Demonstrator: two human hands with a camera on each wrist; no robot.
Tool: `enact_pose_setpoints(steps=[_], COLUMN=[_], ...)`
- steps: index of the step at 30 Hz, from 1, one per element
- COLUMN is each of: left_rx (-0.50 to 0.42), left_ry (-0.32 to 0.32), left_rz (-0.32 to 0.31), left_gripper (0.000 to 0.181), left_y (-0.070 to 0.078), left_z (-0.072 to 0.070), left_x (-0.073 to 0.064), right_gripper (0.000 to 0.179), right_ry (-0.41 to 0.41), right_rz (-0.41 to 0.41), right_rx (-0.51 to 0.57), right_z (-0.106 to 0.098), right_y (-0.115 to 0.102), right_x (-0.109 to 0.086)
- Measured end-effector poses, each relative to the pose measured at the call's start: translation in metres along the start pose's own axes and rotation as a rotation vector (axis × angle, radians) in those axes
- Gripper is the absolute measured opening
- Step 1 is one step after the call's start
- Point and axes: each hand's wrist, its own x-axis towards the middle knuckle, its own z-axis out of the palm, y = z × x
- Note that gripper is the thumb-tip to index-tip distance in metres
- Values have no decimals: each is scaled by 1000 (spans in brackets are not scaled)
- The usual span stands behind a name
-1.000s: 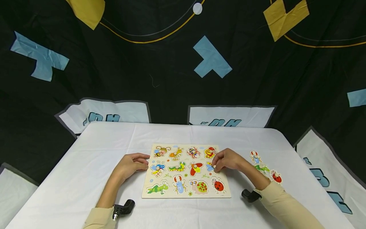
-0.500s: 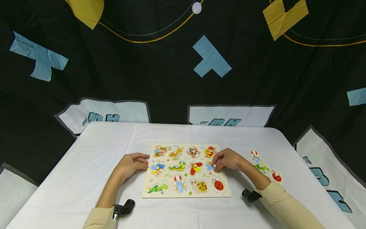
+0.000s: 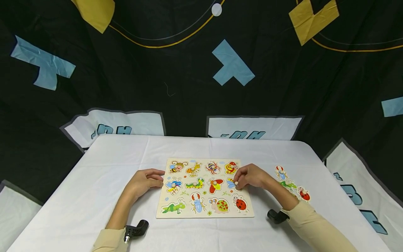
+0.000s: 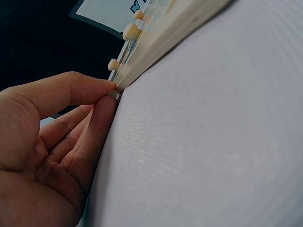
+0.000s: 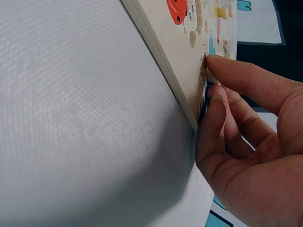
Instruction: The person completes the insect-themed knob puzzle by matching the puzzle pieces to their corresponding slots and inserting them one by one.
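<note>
A wooden insect puzzle board (image 3: pixel 201 214) lies flat on the white-covered table. My left hand (image 3: pixel 142 182) rests beside its left edge; in the left wrist view the thumb and index fingertips touch the board's edge (image 4: pixel 156 54). At the board's right side, my right hand (image 3: pixel 250 176) pinches a blue-winged insect puzzle piece (image 3: pixel 231 182) with a round knob. That piece sits at the right end of the middle row, partly covered by my fingers. In the right wrist view the index fingertip and thumb are close around the piece, and its fit in the recess is hard to tell.
Right of the board lie three loose pieces: a stag beetle (image 3: pixel 281 173), a green grasshopper (image 3: pixel 288 184) and a ladybug (image 3: pixel 303 194). Knobbed pieces such as the caterpillar (image 3: pixel 195 183) fill the upper rows. A black curtain (image 3: pixel 176 94) hangs behind the table.
Almost nothing differs. Both hands stay where they were at the board, with only a very slight shift of the right wrist.
</note>
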Motion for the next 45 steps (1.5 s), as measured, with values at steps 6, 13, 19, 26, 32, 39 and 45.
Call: enact_pose_setpoints(steps=[6, 13, 19, 26, 32, 39, 45], left_rx=[2, 7, 1, -15, -8, -11, 5], left_ry=[1, 3, 0, -5, -4, -6, -6], left_rz=[0, -7, -8, -7, -6, -8, -10], left_gripper=[48, 47, 47, 46, 48, 47, 47], left_y=[0, -1, -2, -3, -2, -2, -1], left_z=[0, 0, 0, 0, -1, -1, -1], left_x=[0, 0, 0, 2, 2, 3, 4], right_gripper=[24, 23, 24, 26, 31, 33, 33], right_ry=[-8, 18, 48, 102, 109, 115, 103], right_rz=[-12, 6, 1, 60, 64, 98, 112], right_rx=[11, 6, 12, -32, -34, -12, 32], right_z=[-5, -13, -25, -46, -62, -75, -86], right_y=[3, 6, 11, 15, 20, 30, 42], right_x=[-2, -6, -12, -20, -29, -38, -45])
